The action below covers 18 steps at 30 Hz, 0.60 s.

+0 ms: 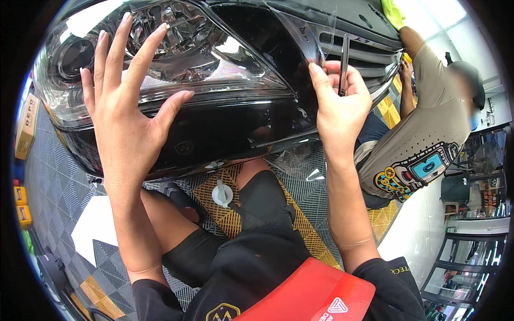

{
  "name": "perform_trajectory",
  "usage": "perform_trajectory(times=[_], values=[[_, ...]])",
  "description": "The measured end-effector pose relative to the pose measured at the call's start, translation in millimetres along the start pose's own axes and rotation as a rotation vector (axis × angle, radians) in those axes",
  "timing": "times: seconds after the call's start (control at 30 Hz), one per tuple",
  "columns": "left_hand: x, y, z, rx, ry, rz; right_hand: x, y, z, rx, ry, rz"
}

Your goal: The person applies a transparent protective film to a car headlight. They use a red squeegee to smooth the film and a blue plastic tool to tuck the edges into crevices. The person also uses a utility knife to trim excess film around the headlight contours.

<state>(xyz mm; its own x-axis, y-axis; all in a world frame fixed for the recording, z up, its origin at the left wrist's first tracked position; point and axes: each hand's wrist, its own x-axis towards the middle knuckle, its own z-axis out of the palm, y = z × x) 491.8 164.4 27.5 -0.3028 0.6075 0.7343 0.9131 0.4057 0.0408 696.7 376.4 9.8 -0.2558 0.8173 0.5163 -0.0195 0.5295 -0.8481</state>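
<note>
My left hand (124, 115) is spread open in front of the car's clear headlight (227, 61), its fingers apart and holding nothing. Whether its fingertips touch the lens I cannot tell. Between the thumb and forefinger of my right hand (344, 115) is the lower edge of a clear film (308, 33), which rises over the glossy black panel beside the grille (369, 53). A slim dark cutter knife (344, 61) also sits in that hand, pointing up among the curled fingers. Below the headlight runs the black bumper (225, 125), with my hands' reflections in it.
Close on the right, a person in a printed tan shirt (423, 139) reaches to the car with a bright green cloth (393, 13). A white round container (221, 193) stands on the tiled floor mat (310, 235) between my legs. A cardboard box (25, 128) is at far left.
</note>
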Motion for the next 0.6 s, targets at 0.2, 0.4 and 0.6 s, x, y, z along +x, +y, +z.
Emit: perform_trajectory(times=[0.2, 0.4, 0.6], values=[[4.4, 9.3, -9.3, -0.019, -0.034, -0.053, 48.4, -20.5, 4.8, 0.226, -0.095, 0.098], [10.2, 18.8, -13.2, -0.034, -0.048, -0.074, 61.3, -25.5, 17.4, 0.071, -0.11, -0.108], [7.7, 16.1, -11.4, -0.039, -0.049, -0.078, 91.9, -57.4, 30.2, -0.435, -0.281, -0.352]])
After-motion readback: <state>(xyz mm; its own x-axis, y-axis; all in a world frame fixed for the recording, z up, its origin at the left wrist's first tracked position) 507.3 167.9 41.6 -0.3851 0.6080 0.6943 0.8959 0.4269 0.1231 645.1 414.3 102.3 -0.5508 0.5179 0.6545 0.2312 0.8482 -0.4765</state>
